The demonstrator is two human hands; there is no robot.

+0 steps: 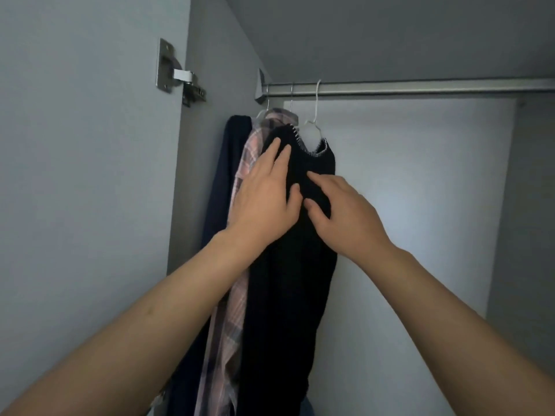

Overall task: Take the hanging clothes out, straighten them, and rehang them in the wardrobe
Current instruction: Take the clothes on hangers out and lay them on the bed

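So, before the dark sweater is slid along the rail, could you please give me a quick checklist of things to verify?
1. White hanger hooked over the rail: ok.
2. Dark sweater seated on the hanger, stitched neckline up: ok.
3. Left hand flat on the sweater's shoulder: ok.
4. Right hand gripping the fabric: cannot tell, its fingers only rest on it.
5. Plaid shirt clear of the sweater: not ok, they touch.
6. Free rail to the right: ok.

Home wardrobe interior: metal rail [420, 87], hung clothes [240, 205], door hinge [177, 75].
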